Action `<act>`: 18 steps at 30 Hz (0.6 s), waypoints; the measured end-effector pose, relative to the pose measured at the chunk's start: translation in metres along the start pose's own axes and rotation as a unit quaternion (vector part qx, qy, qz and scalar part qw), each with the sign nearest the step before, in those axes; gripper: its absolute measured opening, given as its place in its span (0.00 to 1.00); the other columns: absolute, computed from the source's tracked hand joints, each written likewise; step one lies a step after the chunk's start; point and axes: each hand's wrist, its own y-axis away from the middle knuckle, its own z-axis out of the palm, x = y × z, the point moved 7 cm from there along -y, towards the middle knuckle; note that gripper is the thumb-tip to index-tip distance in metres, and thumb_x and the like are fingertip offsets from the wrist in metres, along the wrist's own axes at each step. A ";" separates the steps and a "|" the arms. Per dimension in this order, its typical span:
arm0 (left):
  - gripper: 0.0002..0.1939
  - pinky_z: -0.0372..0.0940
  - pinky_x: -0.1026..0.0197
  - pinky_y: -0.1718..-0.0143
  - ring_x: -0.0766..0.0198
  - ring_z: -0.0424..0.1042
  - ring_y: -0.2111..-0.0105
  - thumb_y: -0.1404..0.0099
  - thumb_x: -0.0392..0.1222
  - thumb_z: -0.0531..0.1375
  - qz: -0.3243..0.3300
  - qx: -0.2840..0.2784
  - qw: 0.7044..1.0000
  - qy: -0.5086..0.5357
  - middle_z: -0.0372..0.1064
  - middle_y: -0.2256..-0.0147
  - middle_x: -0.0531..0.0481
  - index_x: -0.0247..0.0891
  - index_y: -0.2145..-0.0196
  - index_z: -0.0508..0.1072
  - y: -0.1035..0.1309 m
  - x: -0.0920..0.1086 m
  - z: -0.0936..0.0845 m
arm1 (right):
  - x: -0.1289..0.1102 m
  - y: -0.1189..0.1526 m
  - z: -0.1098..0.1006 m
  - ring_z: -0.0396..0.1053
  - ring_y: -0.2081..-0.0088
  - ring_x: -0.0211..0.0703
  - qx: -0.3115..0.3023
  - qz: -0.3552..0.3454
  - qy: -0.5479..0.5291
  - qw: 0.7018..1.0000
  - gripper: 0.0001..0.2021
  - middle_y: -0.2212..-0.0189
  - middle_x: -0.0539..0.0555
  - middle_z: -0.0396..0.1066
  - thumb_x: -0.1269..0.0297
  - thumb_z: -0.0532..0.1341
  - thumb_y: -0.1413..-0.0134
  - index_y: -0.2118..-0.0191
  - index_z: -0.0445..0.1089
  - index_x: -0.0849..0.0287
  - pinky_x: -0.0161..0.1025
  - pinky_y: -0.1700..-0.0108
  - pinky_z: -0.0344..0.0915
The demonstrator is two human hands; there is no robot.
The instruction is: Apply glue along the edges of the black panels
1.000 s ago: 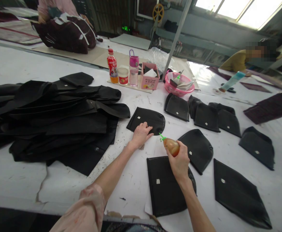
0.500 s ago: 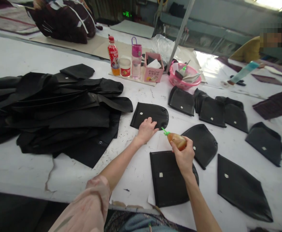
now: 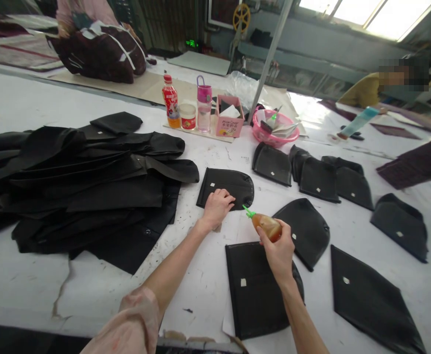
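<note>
My left hand point(image 3: 217, 206) rests on the lower edge of a rounded black piece point(image 3: 228, 179) with a small white square. Its fingers are bent close together; whether they pinch anything is hidden. In my right hand point(image 3: 279, 246) is a squeeze bottle point(image 3: 267, 227) of amber liquid, tilted so its green nozzle point(image 3: 248, 211) points at the piece's lower right edge. Below my right hand lies a larger black piece point(image 3: 252, 305), partly covered by the forearm. Another black piece point(image 3: 306, 228) lies just right of the bottle.
A heap of black pieces point(image 3: 90, 182) covers the left. More black pieces point(image 3: 319, 179) lie at the right. Behind stand a red-capped bottle point(image 3: 170, 101), a cup point(image 3: 188, 116), a pink-lidded bottle point(image 3: 204, 105), a pink box point(image 3: 229, 118) and a pink basket point(image 3: 274, 135). Two people are beyond.
The view has tilted up, so the table things appear lower. My left hand has shifted slightly left along the piece. The bottle stays in my right hand, nozzle near the edge.
</note>
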 end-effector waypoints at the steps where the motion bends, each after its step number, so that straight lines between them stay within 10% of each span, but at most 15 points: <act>1: 0.09 0.63 0.55 0.55 0.57 0.67 0.51 0.30 0.42 0.63 -0.001 0.000 1.000 0.002 0.71 0.53 0.48 0.44 0.53 0.78 0.000 0.000 0.000 | 0.001 0.000 -0.001 0.73 0.54 0.58 0.003 0.001 0.002 1.000 0.32 0.55 0.61 0.73 0.38 0.66 0.49 0.48 0.67 0.58 0.53 0.51 0.72; 11: 0.08 0.62 0.55 0.55 0.56 0.67 0.52 0.31 0.42 0.64 0.002 0.010 1.000 0.024 0.71 0.54 0.48 0.43 0.54 0.78 -0.001 0.001 0.002 | 0.002 -0.006 -0.008 0.72 0.51 0.59 0.034 -0.004 0.051 0.998 0.33 0.52 0.62 0.73 0.36 0.65 0.50 0.48 0.68 0.59 0.55 0.46 0.69; 18: 0.08 0.62 0.55 0.55 0.56 0.67 0.52 0.31 0.42 0.64 -0.002 0.014 0.999 0.035 0.71 0.55 0.48 0.42 0.55 0.78 0.000 0.001 0.003 | 0.005 0.003 0.000 0.75 0.63 0.53 -0.012 0.076 -0.044 0.996 0.36 0.54 0.61 0.73 0.38 0.70 0.54 0.46 0.67 0.58 0.47 0.63 0.76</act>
